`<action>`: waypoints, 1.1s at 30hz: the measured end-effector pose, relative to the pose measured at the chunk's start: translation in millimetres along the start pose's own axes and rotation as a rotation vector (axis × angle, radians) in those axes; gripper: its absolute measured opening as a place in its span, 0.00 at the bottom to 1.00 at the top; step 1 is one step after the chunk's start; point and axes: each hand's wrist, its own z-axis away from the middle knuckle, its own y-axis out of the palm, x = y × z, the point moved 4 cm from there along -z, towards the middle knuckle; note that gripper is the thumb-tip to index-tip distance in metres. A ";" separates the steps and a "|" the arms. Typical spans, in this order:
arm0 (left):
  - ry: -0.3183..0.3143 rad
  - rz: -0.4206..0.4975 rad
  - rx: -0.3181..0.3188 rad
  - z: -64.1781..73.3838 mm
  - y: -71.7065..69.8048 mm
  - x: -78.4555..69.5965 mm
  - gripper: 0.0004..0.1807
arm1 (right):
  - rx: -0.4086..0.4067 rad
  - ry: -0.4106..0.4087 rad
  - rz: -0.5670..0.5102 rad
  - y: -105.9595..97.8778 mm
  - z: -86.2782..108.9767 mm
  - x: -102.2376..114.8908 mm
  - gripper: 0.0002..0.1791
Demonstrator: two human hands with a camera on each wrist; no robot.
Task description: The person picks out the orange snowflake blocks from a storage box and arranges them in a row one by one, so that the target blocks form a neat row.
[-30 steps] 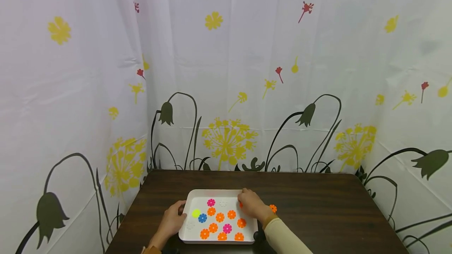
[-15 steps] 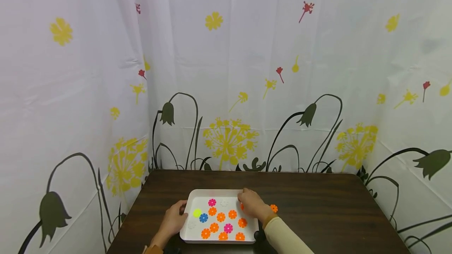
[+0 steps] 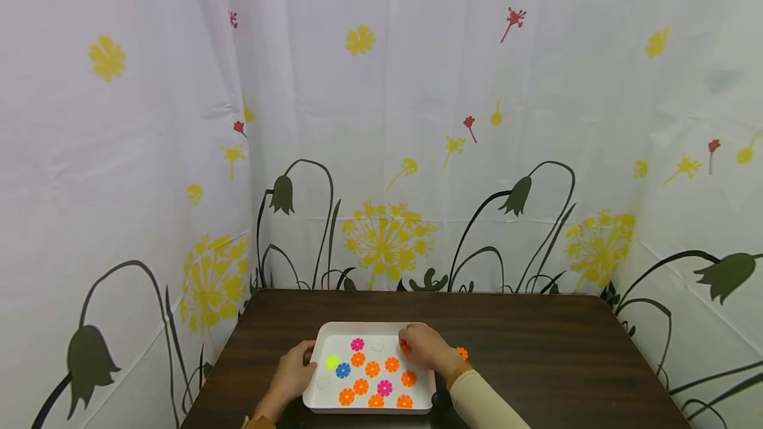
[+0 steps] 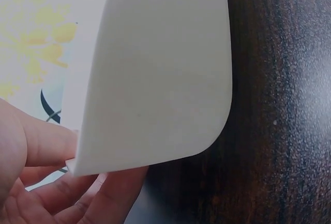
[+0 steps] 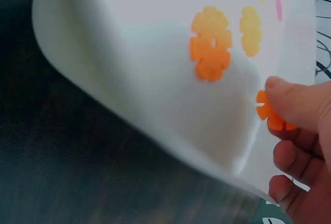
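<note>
Pinches an orange disc [image 5: 265, 111] between thumb and finger of the right hand [image 3: 426, 347], just inside the far right corner of a white tray [image 3: 363, 328], with that grip closed down to about the disc's own thickness. Holds the tray's left side with the left hand [image 3: 292, 371], with thumb and fingers bent about the rim.

Looks, for the disc, light, thin and stiff, probably plastic: likely to take a firm pinch without bending, though perhaps smooth enough to skid out of a skewed hold. Best taken face to face near the notched edge, as here. Promises, for the tray, the same light rigidity; best held by rim and wall, without sharp tugs likely to set the discs [image 3: 372, 369] sliding. Cannot tell, with the underside hidden, whether to read the tray as flush on the table [image 3: 536, 349] or slightly tipped.

Calls for care at the raised corner, close by the right hand's lower fingers. Allows only slim gaps among the discs strewn across the tray floor, but wide room to the right over the table, past a stray disc [image 3: 461, 354] outside the right wall. Runs up against a curtain [image 3: 411, 104] beyond the table's far edge.
</note>
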 end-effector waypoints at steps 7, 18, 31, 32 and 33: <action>0.014 -0.010 -0.016 -1.0 0.5 0.9 0.25 | -0.047 0.028 -0.190 -17.4 5.3 -3.3 0.05; 0.037 -0.013 -0.022 -2.3 2.1 1.3 0.25 | -0.120 0.080 -0.322 -34.4 26.7 -32.5 0.07; 0.028 -0.031 -0.026 1.3 -1.4 0.1 0.25 | -0.237 0.166 -0.391 -48.0 65.8 -80.9 0.05; 0.026 -0.033 -0.023 1.9 -0.5 -0.7 0.25 | -0.250 0.183 -0.393 -47.4 69.6 -85.8 0.06; 0.023 -0.033 -0.020 2.3 0.7 -1.0 0.25 | -0.262 0.197 -0.392 -46.9 73.5 -90.6 0.06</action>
